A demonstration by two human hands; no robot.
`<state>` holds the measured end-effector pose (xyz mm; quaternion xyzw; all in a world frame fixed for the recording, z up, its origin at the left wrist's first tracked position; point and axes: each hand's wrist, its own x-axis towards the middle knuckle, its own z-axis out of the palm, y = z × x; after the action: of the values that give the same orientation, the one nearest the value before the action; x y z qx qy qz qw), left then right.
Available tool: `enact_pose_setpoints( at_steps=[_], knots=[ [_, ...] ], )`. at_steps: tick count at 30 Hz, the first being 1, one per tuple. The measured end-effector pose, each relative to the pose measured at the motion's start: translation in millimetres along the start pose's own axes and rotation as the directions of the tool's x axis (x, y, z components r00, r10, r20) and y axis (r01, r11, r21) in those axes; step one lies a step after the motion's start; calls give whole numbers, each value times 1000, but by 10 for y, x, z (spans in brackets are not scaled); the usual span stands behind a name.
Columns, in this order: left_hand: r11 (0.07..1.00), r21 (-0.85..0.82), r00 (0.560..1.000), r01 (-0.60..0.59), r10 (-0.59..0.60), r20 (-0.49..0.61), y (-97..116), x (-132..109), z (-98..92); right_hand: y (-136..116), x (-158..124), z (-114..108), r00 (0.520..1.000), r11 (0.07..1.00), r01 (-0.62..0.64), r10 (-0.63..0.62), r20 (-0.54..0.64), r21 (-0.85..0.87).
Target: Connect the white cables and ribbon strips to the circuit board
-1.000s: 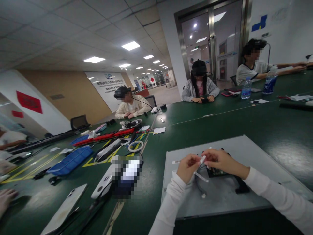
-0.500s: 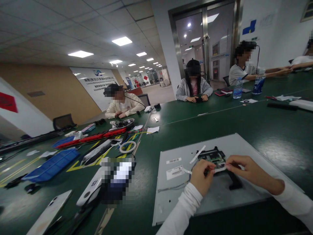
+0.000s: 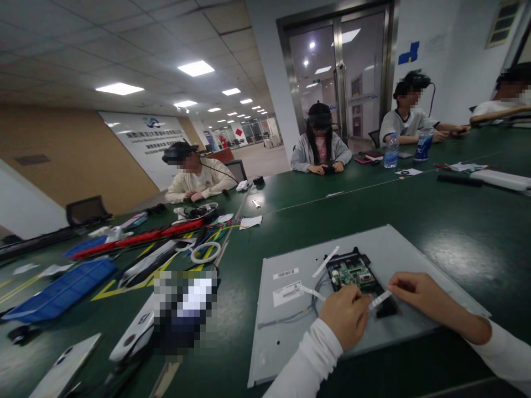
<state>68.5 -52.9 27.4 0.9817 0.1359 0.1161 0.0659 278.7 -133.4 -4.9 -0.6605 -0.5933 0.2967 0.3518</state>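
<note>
A short strip of white tape [image 3: 380,299] spans the gap between my hands. My left hand [image 3: 346,316] pinches its left end, and my right hand [image 3: 425,298] pinches the right end with thumb and forefinger. Beneath them lies a grey flat metal panel [image 3: 290,331]. A green circuit board [image 3: 350,275] in a black frame sits on the panel, just beyond my left fingers. Another white tape strip [image 3: 326,261] is at the board's upper left corner. Grey cables [image 3: 286,319] run leftward from the board, with a further tape strip [image 3: 312,291] close to them.
Left of the panel are a blurred-out device, a white phone [image 3: 66,365], a blue tray [image 3: 62,290], a white ring [image 3: 206,252] and a red bar [image 3: 136,240]. Bottles [image 3: 391,152] stand on the far side. Several people sit around the green table [image 3: 311,215].
My hands have come nearer to me and slightly apart, so more of the tape shows between them. More of the circuit board is uncovered. The view has shifted a little to the right.
</note>
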Motion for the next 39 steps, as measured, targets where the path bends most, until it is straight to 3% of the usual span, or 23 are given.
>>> enact_pose_setpoints(
  at_steps=[5, 10, 23, 29, 39],
  knots=[
    [998, -2, 997, -70, 70, 43, 29, 13, -105, 3, -8, 22, 997, 988, 35, -45, -58, -151],
    [987, -29, 985, -156, 158, 72, 28, 34, -177, 0, -4, 20, 996, 980, 30, -46, -80, -196],
    [994, -5, 985, -106, 105, 137, 57, 54, -212, 40, -31, 45, 984, 898, 82, -141, -106, -433],
    [995, -4, 986, -100, 100, 130, 51, 52, -206, 51, -45, 52, 981, 870, 118, -177, -80, -479],
    [995, 15, 993, -96, 95, 77, 21, 39, -98, 168, -48, 25, 967, 884, 105, -197, -159, -455]
  ],
)
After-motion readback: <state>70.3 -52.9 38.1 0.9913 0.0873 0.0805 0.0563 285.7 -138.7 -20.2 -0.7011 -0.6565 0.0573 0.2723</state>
